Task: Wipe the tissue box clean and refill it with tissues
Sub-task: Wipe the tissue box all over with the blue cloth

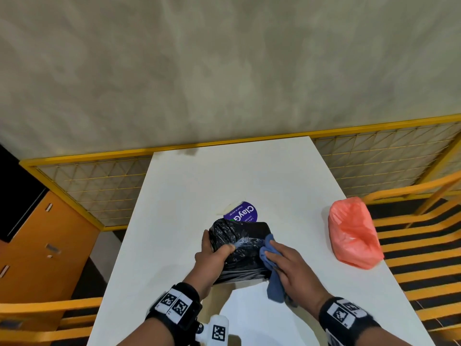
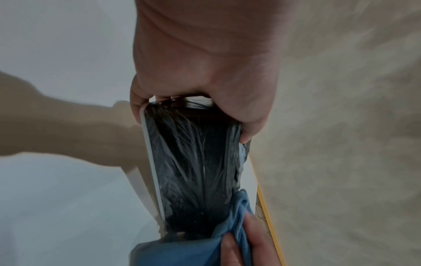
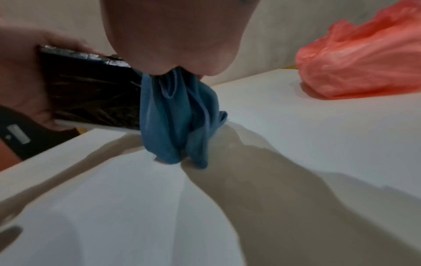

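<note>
L hand (image 1: 214, 255) clamps the black-wrapped tissue box (image 1: 240, 248), lifted just above table (image 1: 174, 208). R hand (image 1: 291, 268) holds blue cloth (image 1: 270, 260) against box's R side. Box long axis runs away from person. Orange bag (image 1: 354, 233) well R.

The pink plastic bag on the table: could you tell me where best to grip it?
Probably the crumpled upper folds of the pink plastic bag, from above: it lies slumped on the white table, apart from both hands, and shows no handle.
</note>
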Available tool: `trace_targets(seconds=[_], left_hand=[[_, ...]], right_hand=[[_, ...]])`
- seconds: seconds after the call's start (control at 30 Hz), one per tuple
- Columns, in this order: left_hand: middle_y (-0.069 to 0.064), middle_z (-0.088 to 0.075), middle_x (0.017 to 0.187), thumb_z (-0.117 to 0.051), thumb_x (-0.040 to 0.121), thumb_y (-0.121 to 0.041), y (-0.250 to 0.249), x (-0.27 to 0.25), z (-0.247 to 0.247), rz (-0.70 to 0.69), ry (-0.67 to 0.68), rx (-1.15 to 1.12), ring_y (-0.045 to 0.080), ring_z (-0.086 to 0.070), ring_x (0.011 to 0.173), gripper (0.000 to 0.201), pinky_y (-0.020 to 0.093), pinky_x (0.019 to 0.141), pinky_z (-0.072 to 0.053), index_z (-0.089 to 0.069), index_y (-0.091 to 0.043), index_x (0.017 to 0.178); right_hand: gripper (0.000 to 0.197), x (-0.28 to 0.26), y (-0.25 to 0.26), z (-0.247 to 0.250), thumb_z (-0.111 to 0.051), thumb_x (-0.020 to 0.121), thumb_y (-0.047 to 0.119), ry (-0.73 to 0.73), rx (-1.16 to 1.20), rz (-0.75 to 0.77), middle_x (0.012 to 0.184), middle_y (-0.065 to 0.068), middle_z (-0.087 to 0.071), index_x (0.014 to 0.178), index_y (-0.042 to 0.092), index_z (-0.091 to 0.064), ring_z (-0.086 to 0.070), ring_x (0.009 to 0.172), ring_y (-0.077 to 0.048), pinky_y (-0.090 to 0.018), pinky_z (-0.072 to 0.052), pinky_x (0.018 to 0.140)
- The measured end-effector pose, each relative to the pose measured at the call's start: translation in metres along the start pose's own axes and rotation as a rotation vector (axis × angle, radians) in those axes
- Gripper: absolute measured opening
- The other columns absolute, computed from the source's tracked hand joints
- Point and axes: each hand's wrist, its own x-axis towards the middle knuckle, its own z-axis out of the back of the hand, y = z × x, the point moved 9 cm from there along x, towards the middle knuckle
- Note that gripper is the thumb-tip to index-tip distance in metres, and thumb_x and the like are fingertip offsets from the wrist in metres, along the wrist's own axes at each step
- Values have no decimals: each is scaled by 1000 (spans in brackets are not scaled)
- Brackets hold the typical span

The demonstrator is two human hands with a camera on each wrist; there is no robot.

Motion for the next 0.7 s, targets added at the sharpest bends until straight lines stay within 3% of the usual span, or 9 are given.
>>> trace_targets(seconds=[0.07,0.13,0.23,0.3,0.37,0.43,0.53,0.63,0.7], left_hand=[[6,-48,144,-77,66,-59,0,3,0,-2,5,7,28,-64,116,92,49,94,-58,-22,-68,140],[7,-50,142,-76,66,-57,-2,3,0,-4,11,12,28,-64,114,90,49,93,-58,-24,-68,139],[7,-51,141,-75,66,-57,-4,0,2,-21,6,16,27,-64,115,84,48,94,-58,-28,-70,134],[9,-46,148,-72,66,-61,-3,-1,3,-14,5,39,27,-60,123,100,46,100,-55,-15,-63,148],[11,-40,155,-66,63,-66,-4,-6,2,-1,17,77,28,-51,134,113,44,107,-49,-5,-52,156],[10,-38,157,-64,58,-69,-5,-10,3,2,30,73,27,-47,138,119,45,110,-45,-2,-48,158],[10,-35,160,-65,59,-67,-5,-8,11,-4,18,78,26,-43,141,121,45,113,-43,-1,-45,159],[8,-37,157,-64,66,-62,-4,-8,13,5,22,80,26,-41,142,109,44,112,-42,-5,-48,157],[1,-50,140,-61,72,-55,-8,-12,13,-22,3,71,26,-45,135,73,41,105,-46,-29,-66,136]], right_hand=[[44,7,-9,7,-43,89,11,-15,33,-100,138,-1,-50,127,23,-60,-49,126,-22,-34,-39,105],[45,23,-4,19,-45,85,0,-65,75,-155,130,0,-54,121,18,-65,-53,120,-20,-23,-38,101],[46,53,44,28,-49,80,-1,-110,55,-12,131,0,-55,118,18,-66,-47,117,-9,-11,-29,101],[46,69,73,9,-51,78,0,-26,48,93,133,-4,-56,117,19,-67,-46,118,-14,-16,-28,103],[47,82,92,-11,-48,76,0,72,61,96,130,-12,-59,116,13,-69,-52,118,-28,-27,-31,101],[46,92,101,-21,-46,73,-4,110,75,85,121,-17,-64,110,6,-72,-58,110,-36,-31,-33,96],[43,102,109,-30,-46,71,-5,180,90,98,110,-17,-68,103,3,-74,-62,101,-36,-33,-41,92],[42,111,110,-35,-46,76,-6,215,77,97,114,-15,-66,107,4,-72,-58,108,-32,-32,-42,98],[43,117,113,-35,-48,81,-11,241,143,75,121,-13,-63,113,6,-70,-55,116,-25,-15,-33,100]])
